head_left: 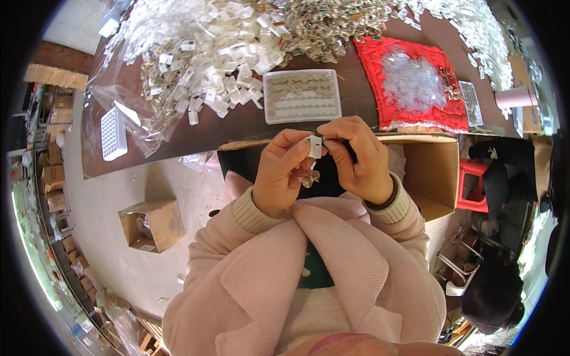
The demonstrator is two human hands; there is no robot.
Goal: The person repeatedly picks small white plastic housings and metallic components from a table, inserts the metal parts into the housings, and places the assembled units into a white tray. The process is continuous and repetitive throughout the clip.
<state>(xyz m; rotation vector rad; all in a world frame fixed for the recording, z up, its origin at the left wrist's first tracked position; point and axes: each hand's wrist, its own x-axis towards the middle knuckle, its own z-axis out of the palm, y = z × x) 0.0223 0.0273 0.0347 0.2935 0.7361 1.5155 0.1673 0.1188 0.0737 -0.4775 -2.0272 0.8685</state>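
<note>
An open brown cardboard box (pixel 151 224) sits on the floor, near left. Close to the chest, the left hand (pixel 278 175) and right hand (pixel 357 160) together pinch a small white tag (pixel 314 146) with a clear piece hanging below.

A dark brown table (pixel 249 121) carried a heap of small white tags (pixel 202 47), a clear plastic bag (pixel 127 101), a white tray (pixel 302 96) of round pieces, a red quilted mat (pixel 436 113) (clear bits piled on it) and a white gridded tray (pixel 113 133) near its left edge.
</note>
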